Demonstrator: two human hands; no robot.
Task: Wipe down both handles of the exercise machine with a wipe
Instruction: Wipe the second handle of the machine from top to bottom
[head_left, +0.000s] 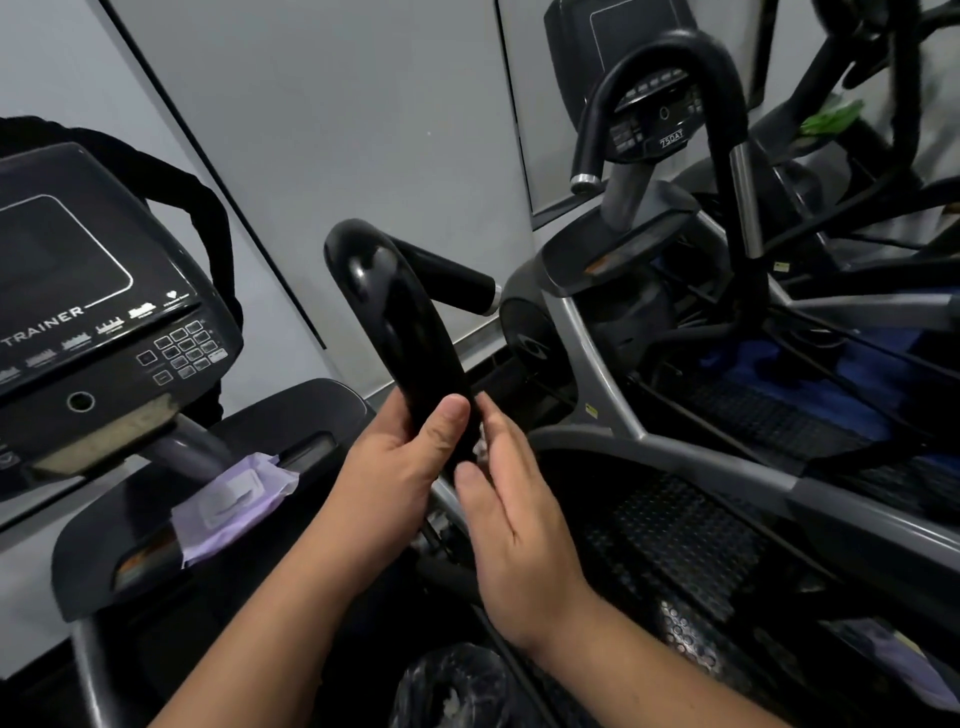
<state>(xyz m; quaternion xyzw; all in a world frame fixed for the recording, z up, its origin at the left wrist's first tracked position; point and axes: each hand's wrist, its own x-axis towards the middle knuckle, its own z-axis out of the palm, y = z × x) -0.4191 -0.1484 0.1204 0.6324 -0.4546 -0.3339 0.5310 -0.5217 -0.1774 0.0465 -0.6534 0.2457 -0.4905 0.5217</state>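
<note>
While my left hand (402, 457) is curling around the lower end of the glossy black handle (400, 332), thumb pressing its front, my right hand (511, 512) is lying against the handle's right side with fingers straight, a bit of white wipe (482, 436) showing between them. A purple wipe pack (234, 506) is resting on the machine's tray (104, 561).

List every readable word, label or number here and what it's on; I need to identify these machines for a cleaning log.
"TRAINER": on the near machine's console; anything before it is cut off.
"750AT": on the far machine's console.
Keypad labels, program icons and small yellow frame stickers: too small to read.
Purple wipes pack: no legible text.
</note>
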